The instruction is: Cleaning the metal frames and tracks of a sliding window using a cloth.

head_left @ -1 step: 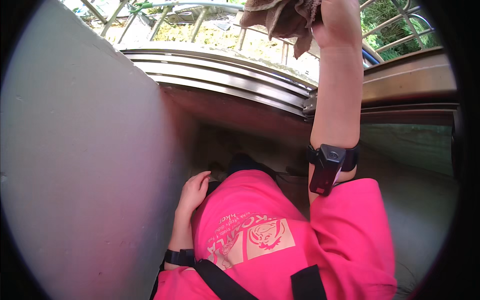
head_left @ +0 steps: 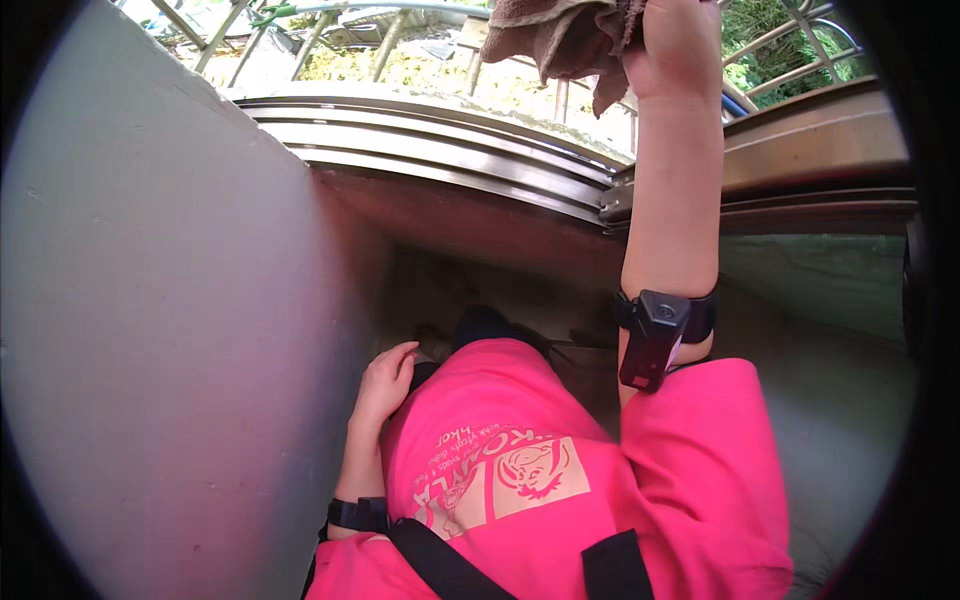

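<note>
My right arm is raised toward the window opening. At the top edge of the view my right hand [head_left: 676, 52] is closed around a crumpled brownish cloth [head_left: 570, 42], and its upper part is cut off by the picture's edge. Folds of the cloth hang down on the left of the hand, above the metal window track [head_left: 430, 150]. Low beside my body, my left hand [head_left: 388, 380] hangs with loosely stretched fingers and nothing visible in it. It is near the pink shirt [head_left: 540, 420] and the grey wall.
A pale grey wall [head_left: 170, 300] stands close on my left. Metal bars [head_left: 390, 45] cross the opening outside, with greenery [head_left: 755, 45] beyond. On the right runs a brownish metal window frame [head_left: 815, 155]. A black device [head_left: 655, 340] is strapped to my right arm.
The window track, wall edge and bars sit slightly farther left in the view. My right hand keeps its hold on the cloth, and my left hand stays low beside my body.
</note>
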`<control>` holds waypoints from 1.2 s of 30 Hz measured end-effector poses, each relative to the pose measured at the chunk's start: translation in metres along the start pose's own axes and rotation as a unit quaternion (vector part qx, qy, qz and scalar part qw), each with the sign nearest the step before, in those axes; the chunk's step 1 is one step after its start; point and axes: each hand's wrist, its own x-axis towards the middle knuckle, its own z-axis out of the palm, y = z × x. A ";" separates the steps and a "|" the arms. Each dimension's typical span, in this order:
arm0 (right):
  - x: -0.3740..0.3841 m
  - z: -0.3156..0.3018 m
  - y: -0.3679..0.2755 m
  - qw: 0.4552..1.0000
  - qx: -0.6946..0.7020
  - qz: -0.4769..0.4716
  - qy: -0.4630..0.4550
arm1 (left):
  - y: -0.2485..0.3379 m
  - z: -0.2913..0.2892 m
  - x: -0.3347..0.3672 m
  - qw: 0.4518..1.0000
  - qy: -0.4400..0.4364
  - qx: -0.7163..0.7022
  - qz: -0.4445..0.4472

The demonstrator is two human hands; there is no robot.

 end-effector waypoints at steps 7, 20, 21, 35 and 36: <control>-0.056 -0.062 0.082 0.997 0.057 0.040 -0.045 | -0.012 0.009 -0.004 0.999 -0.018 0.029 -0.005; -0.099 -0.110 0.100 0.912 -0.374 0.155 -0.061 | -0.005 0.004 -0.006 0.998 -0.013 0.039 0.046; -0.116 -0.115 0.107 0.839 -0.539 -0.015 -0.073 | -0.005 0.005 -0.009 0.998 -0.007 0.036 0.046; -0.072 -0.084 0.046 0.536 -0.713 0.030 -0.450 | -0.015 0.004 -0.015 1.000 0.002 0.001 0.006; -0.069 -0.088 0.038 0.507 -0.709 0.040 -0.488 | -0.019 0.005 -0.015 1.000 0.000 -0.001 0.008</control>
